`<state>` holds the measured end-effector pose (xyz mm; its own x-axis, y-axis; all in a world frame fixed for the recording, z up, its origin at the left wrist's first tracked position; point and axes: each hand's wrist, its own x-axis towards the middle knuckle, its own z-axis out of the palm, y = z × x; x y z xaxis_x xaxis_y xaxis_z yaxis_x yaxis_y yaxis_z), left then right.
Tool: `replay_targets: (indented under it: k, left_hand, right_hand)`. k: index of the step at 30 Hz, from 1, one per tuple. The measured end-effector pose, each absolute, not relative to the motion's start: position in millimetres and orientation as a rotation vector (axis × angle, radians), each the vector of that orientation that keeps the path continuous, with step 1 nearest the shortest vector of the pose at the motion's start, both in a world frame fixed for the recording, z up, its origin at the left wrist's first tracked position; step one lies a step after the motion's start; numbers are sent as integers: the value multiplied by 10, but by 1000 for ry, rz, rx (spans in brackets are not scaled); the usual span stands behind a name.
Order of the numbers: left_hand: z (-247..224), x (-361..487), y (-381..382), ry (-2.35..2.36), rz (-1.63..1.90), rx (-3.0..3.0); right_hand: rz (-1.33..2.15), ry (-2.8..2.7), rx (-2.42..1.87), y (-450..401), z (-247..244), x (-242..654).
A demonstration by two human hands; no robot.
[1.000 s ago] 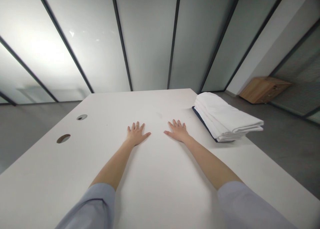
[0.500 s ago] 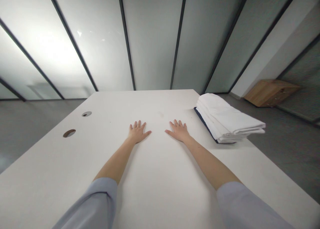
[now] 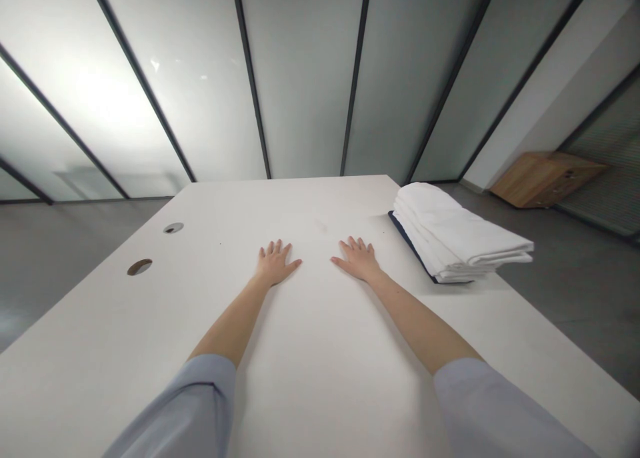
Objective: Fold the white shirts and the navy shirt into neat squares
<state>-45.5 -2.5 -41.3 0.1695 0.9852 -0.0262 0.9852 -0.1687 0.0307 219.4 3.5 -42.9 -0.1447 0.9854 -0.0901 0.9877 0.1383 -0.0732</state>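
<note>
Two bare hands, the left (image 3: 273,266) and the right (image 3: 361,263), lie palm down and apart on one white table (image 3: 325,365), fingers spread and pointing toward the far edge, thumbs angled inward toward each other. Neither grips anything. Both forearms reach forward from two pale gray-blue sleeves (image 3: 185,405).

Just beyond the right hand, near the table's right edge, sits one stack of folded white cloth (image 3: 460,225), not touched by either hand. Its long axis runs at a slant, from a rounded, folded end at the far left to a layered corner pointing right and toward the wearer. The number of pieces in the pile cannot be told. One dark blue layer (image 3: 413,248) shows beneath it along the left side; its material is unclear.

At the table's left are two round holes, one farther off (image 3: 173,228) and one nearer (image 3: 139,267). Frosted glass panels (image 3: 305,78) stand behind, and one wooden cabinet (image 3: 545,178) rests on the gray floor (image 3: 575,305) at right.
</note>
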Motion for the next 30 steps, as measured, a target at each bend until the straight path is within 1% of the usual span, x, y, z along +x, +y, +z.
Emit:
replay_targets:
  k: [30]
  left_hand:
    - [-439, -507, -10, 1990, 115, 2376]
  right_hand:
    - [-169, 2381, 2063, 35, -428, 2216]
